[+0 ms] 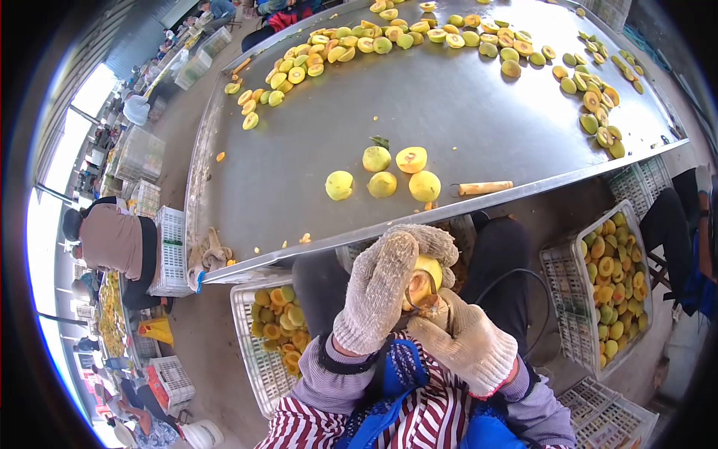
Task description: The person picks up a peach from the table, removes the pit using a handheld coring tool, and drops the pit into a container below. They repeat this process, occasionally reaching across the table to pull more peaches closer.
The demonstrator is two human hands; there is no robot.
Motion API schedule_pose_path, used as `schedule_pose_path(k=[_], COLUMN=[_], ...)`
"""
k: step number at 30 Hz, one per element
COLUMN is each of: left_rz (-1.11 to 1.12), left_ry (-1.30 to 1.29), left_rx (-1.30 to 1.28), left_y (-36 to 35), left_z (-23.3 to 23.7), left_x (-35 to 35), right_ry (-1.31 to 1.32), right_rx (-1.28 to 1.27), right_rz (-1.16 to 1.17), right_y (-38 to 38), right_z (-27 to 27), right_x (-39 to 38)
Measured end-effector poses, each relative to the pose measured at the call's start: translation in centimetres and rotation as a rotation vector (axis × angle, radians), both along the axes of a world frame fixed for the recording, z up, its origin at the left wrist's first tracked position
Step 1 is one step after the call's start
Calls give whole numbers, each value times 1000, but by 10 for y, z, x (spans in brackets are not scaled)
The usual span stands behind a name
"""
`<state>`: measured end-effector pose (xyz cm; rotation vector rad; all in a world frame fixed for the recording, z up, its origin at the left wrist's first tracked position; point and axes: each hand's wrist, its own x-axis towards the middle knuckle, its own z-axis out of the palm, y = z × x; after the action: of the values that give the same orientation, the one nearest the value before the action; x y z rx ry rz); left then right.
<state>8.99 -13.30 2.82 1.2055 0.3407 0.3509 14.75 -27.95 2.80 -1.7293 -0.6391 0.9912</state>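
Observation:
My left hand (385,288), in a knit work glove, is wrapped around a yellow fruit (428,271) held low over my lap. My right hand (467,343), also gloved, grips a small loop-bladed pitting tool (428,298) whose metal loop is pressed into the fruit's cut face. Both hands are below the near edge of the steel table (479,120). Several yellow fruits (383,183) lie in a small group on the table just beyond my hands, one of them a cut half (411,159).
A wooden-handled tool (485,188) lies by the table's near edge. Rows of fruit halves (389,37) line the far side and right side (598,105). White crates of fruit stand at my left (273,329) and right (609,288). A seated person (112,239) works at far left.

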Motion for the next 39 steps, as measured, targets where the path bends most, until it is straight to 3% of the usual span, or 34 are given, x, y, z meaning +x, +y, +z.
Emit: schedule_pose_path(k=[2, 3, 5, 6, 7, 10, 12, 14, 15, 17, 18, 19, 21, 22, 23, 25, 26, 31, 33, 37, 38, 39], left_rz=[-9, -8, -12, 20, 51, 102, 135, 131, 128, -34, 52, 43, 59, 44, 46, -98, -319, -234, -183, -219, -173, -173], left_ry=[29, 12, -5, -42, -86, -54, -44, -295, -298, 158, -5, -7, -420, -422, -425, 129, 313, 164, -411, -529, -309, -311], left_rx=[-6, 137, 275, 485, 699, 823, 902, 1050, 1045, 1077, 1113, 1114, 1202, 1246, 1247, 1193, 875, 970, 1058, 771, 676, 674], left_y=[0, 3, 3, 3, 4, -1, -1, 5, 3, -1, -1, 0, 1, 1, 0, -5, 3, -1, 3, 8, -2, -6], left_z=[0, -4, -7, -6, -4, -6, -8, -7, -3, 10, 3, 3, 3, 3, 5, 13, 19, 7, 6, -12, -5, -4], left_x=[0, -2, -1, 1, 4, 2, 5, 17, 21, 24, 24, 27, 33, 34, 36, 40, 47, 42, 40, 40, 32, 25], right_ry=[105, 105, 490, 626, 624, 696, 719, 799, 875, 950, 941, 937, 926, 910, 907, 1047, 894, 1123, 1112, 1155, 1153, 1248], right_rx=[22, 24, 60, 74, 74, 5, 112, 124, 133, 157, 177, 203, 193, 185, 186, 164, 119, 210, 410, 430, 430, 437], right_rz=[-19, -23, 28, 17, 12, 1, 15, 8, 8, -39, -19, -9, -2, 12, 13, -54, -36, 28, -120, 60, 56, 73], right_y=[-1, -2, -9, -8, -9, -11, -12, -15, -16, -16, -17, -19, -26, -27, -26, -22, -18, -29, -31, -33, -33, -33], right_z=[1, 1, -2, 2, 5, 9, 7, 3, 0, -3, -2, -2, -4, -4, -5, -10, -4, -17, -23, -27, -25, -24], right_x=[0, 2, 7, 7, 9, 10, 10, 15, 17, 16, 17, 17, 18, 18, 19, 17, 14, 14, -1, 6, 7, 9])
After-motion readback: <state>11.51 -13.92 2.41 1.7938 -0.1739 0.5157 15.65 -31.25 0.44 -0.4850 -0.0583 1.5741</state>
